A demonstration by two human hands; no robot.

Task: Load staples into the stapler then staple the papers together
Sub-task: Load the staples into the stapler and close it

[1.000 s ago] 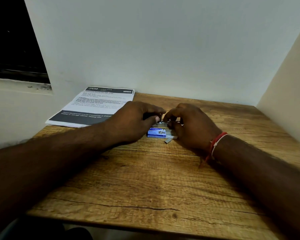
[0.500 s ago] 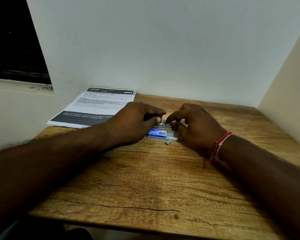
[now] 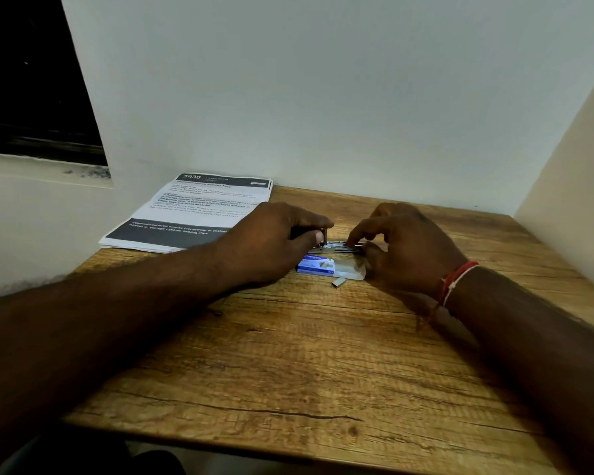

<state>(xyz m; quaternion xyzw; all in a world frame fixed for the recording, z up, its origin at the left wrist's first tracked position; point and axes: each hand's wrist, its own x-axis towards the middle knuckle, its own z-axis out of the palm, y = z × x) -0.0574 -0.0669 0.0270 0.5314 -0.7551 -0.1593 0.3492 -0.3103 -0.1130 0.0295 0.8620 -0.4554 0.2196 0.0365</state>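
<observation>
A small metal stapler (image 3: 336,245) lies between my hands at the far middle of the table, its channel open and facing up. My left hand (image 3: 275,241) grips its dark rear end, which is mostly hidden. My right hand (image 3: 405,245) pinches a strip of staples at the stapler's front end, fingertips on the channel. Just in front lies a blue staple box (image 3: 314,265), slid open with its pale tray out to the right. A short loose strip of staples (image 3: 339,282) rests on the wood beside it. The papers (image 3: 192,214) lie in a printed stack at the far left corner.
The wooden table (image 3: 306,365) sits in a corner, with a white wall behind and another wall on the right. A dark window recess (image 3: 31,80) is at the upper left. A red thread band circles my right wrist (image 3: 455,279).
My right hand has shifted a little to the right along the stapler, and its fingers have spread. My left hand has kept its hold. The box and loose staples lie as before.
</observation>
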